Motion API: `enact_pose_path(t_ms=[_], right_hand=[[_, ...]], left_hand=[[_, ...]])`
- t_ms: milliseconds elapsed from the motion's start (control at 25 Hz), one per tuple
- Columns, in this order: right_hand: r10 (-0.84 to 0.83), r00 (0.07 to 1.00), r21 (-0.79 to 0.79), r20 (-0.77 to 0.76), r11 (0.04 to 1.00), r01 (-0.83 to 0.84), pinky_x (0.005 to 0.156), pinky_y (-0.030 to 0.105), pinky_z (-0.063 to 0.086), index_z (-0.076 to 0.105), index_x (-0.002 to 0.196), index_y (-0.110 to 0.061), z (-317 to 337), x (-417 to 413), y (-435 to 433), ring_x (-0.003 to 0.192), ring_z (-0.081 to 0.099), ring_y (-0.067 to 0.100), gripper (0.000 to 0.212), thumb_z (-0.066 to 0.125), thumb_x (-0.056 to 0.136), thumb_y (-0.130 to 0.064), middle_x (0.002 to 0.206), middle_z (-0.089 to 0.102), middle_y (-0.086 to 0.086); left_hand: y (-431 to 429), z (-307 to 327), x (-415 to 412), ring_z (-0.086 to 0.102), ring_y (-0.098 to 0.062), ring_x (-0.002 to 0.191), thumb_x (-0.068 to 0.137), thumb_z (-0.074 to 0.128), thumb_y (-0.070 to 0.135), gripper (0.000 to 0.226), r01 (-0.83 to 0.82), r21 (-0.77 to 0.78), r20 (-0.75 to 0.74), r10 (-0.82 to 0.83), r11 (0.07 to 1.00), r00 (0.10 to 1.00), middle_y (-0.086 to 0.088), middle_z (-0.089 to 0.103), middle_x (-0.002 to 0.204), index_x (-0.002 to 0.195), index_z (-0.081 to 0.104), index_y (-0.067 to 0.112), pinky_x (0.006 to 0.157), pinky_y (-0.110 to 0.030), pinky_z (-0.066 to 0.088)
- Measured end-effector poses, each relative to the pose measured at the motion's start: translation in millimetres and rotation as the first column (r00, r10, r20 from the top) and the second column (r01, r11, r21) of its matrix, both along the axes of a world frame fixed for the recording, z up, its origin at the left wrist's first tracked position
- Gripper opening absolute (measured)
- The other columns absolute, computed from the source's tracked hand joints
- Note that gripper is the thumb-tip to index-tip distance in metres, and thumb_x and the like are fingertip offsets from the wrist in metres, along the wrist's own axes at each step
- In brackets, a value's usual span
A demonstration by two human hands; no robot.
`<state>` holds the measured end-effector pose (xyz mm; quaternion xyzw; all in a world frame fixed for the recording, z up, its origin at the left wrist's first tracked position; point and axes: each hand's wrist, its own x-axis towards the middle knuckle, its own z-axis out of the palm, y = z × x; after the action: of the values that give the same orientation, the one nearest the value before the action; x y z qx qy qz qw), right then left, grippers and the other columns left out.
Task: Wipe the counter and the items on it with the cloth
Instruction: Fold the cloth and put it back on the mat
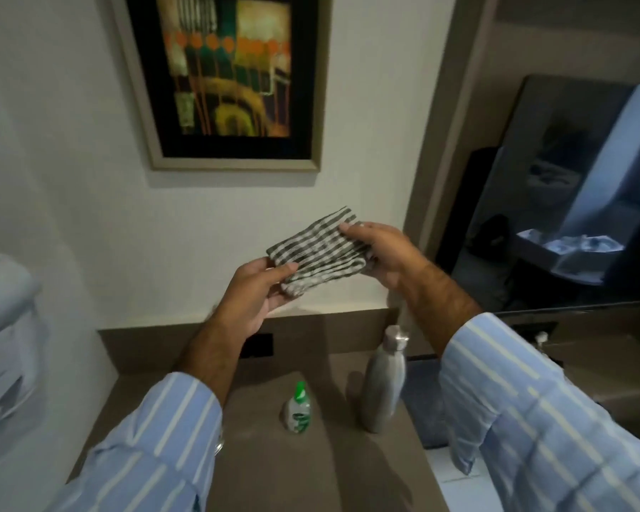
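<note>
A folded grey-and-white striped cloth (316, 249) is held up in the air in front of the wall, well above the brown counter (259, 471). My left hand (254, 293) grips its lower left corner between thumb and fingers. My right hand (383, 249) holds its right end from above. On the counter below stand a tall grey metal bottle (383, 386) and, to its left, a small clear bottle with a green cap (297, 408).
A framed abstract picture (224, 79) hangs on the white wall. A dark TV screen (577, 201) stands at the right on the counter's back. A dark flat item (427, 408) lies right of the metal bottle. A pale cushioned object (4, 334) sits at far left.
</note>
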<state>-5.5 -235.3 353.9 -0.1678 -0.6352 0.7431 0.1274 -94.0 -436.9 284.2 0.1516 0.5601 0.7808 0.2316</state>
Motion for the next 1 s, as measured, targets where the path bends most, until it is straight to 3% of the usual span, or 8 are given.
enact_pose_path(t_ms=[200, 320, 400, 560, 680, 800, 880, 1000], right_hand=[[-0.117, 0.993, 0.088, 0.011, 0.989, 0.115, 0.086, 0.039, 0.063, 0.066, 0.123, 0.009, 23.1, 90.9, 130.7, 0.113, 0.070, 0.038, 0.034, 0.067, 0.091, -0.002, 0.122, 0.071, 0.025], [-0.234, 0.964, 0.223, 0.126, 0.953, 0.203, 0.092, 0.039, 0.060, 0.073, 0.114, 0.002, 0.1, 142.2, 208.4, 0.109, 0.073, 0.032, 0.035, 0.079, 0.083, -0.011, 0.116, 0.076, 0.021], [-0.278, 0.931, 0.273, 0.234, 0.939, 0.212, 0.085, 0.034, 0.063, 0.075, 0.108, -0.001, -32.5, 171.0, 261.0, 0.097, 0.077, 0.025, 0.036, 0.086, 0.077, -0.016, 0.107, 0.080, 0.015], [-0.269, 0.853, 0.257, 0.447, 0.952, 0.165, 0.048, 0.017, 0.053, 0.074, 0.090, -0.003, -144.2, 197.4, 342.9, 0.054, 0.068, 0.010, 0.018, 0.084, 0.079, -0.014, 0.074, 0.075, 0.008], [-0.208, 0.799, 0.148, 0.565, 0.978, 0.150, 0.061, 0.024, 0.059, 0.070, 0.092, 0.001, -250.3, 195.1, 383.1, 0.070, 0.071, 0.020, 0.007, 0.075, 0.087, -0.002, 0.095, 0.075, 0.021], [-0.231, 0.746, 0.210, 0.625, 0.970, 0.124, 0.081, 0.044, 0.059, 0.074, 0.097, 0.009, -359.1, 178.4, 406.2, 0.086, 0.071, 0.037, 0.018, 0.076, 0.086, -0.005, 0.106, 0.072, 0.036], [-0.244, 0.730, 0.270, 0.638, 0.959, 0.084, 0.085, 0.045, 0.057, 0.079, 0.093, 0.003, -413.8, 163.9, 408.7, 0.092, 0.074, 0.038, 0.020, 0.079, 0.084, -0.014, 0.097, 0.077, 0.028], [-0.198, 0.713, 0.327, 0.672, 0.944, -0.045, 0.075, 0.031, 0.054, 0.082, 0.097, -0.011, -465.1, 149.9, 411.1, 0.091, 0.074, 0.026, 0.023, 0.077, 0.083, -0.029, 0.094, 0.080, 0.009]], left_hand=[[144.2, 37.6, 56.4, 0.076, -0.021, 0.079, 0.097, 0.058, 0.001, 0.011, 0.098, 0.005, -0.083, -0.097, 0.995, 0.992, -0.014, 0.075, 0.098, 0.102, 0.067, 0.005, 0.063, -0.031, 0.064], [228.0, 15.7, 100.7, 0.071, -0.028, 0.086, 0.098, 0.057, 0.003, 0.011, 0.090, -0.062, -0.081, -0.095, 0.994, 0.992, -0.018, 0.072, 0.104, 0.108, 0.061, 0.002, 0.071, -0.040, 0.062], [281.7, -16.3, 129.1, 0.071, -0.030, 0.091, 0.097, 0.060, 0.007, 0.014, 0.079, -0.138, -0.064, -0.089, 0.987, 0.994, -0.018, 0.072, 0.107, 0.111, 0.059, 0.004, 0.078, -0.047, 0.062], [358.7, -121.6, 154.3, 0.071, -0.010, 0.064, 0.094, 0.067, 0.014, 0.003, 0.123, -0.300, 0.058, -0.111, 0.946, 0.992, -0.004, 0.074, 0.085, 0.091, 0.068, 0.016, 0.053, -0.026, 0.058], [391.6, -212.2, 153.3, 0.070, -0.016, 0.067, 0.088, 0.077, 0.016, 0.018, 0.143, -0.468, 0.169, -0.071, 0.872, 0.983, -0.006, 0.073, 0.081, 0.101, 0.072, 0.006, 0.057, -0.029, 0.060], [420.0, -294.9, 143.4, 0.075, -0.031, 0.082, 0.089, 0.074, 0.012, 0.020, 0.140, -0.610, 0.215, -0.006, 0.780, 0.977, -0.019, 0.076, 0.092, 0.105, 0.071, 0.000, 0.075, -0.047, 0.064], [428.4, -340.5, 134.5, 0.074, -0.032, 0.086, 0.091, 0.070, 0.008, 0.013, 0.129, -0.670, 0.234, 0.043, 0.732, 0.971, -0.021, 0.076, 0.097, 0.101, 0.072, 0.000, 0.083, -0.050, 0.062], [431.2, -389.0, 126.0, 0.073, -0.018, 0.072, 0.092, 0.068, 0.005, 0.006, 0.110, -0.723, 0.259, 0.121, 0.682, 0.958, -0.001, 0.073, 0.079, 0.095, 0.073, 0.009, 0.072, -0.038, 0.065]])
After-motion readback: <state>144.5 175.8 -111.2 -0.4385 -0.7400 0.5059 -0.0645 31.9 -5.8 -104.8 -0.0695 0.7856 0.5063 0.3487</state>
